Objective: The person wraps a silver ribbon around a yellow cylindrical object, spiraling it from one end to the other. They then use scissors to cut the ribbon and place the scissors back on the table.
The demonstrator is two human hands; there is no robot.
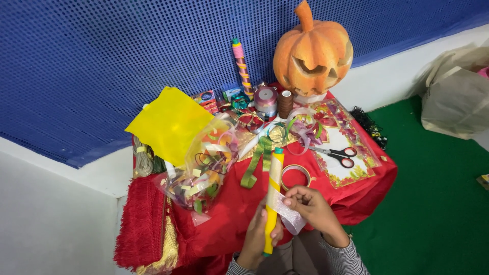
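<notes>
Low in the view, at the near edge of the red-draped tabletop [229, 214], both hands meet around a yellow stick [273, 196]. Stick stands nearly upright, long axis running from the person's lap up toward the tabletop clutter, leaning slightly right at the top; green cap at the upper end, which points away from the person.

Left hand [257, 237]: grip clamped on the lower half of the yellow stick, fingers wrapped round it from the left, thumb side toward the camera.

Right hand [310, 206]: fingertips pinched together on a strip of pale pink ribbon [288, 214], which lies across the stick at mid-length and hangs down to the right. Upper part of the stick looks already bound in pale wrapping.

Just beyond the stick tip: a tape ring [296, 175] and a green ribbon [257, 163] lying flat. Further right, scissors [337, 154] with red-and-black handles rest on a floral sheet. Left of the hands, a clear bag of coloured scraps [204, 170], partly under a yellow sheet [168, 122]. At the back of the tabletop, a carved orange pumpkin [311, 51], ribbon spools [266, 99] and a second, striped stick [241, 63] leaning against the blue mesh wall. Green floor to the right.
</notes>
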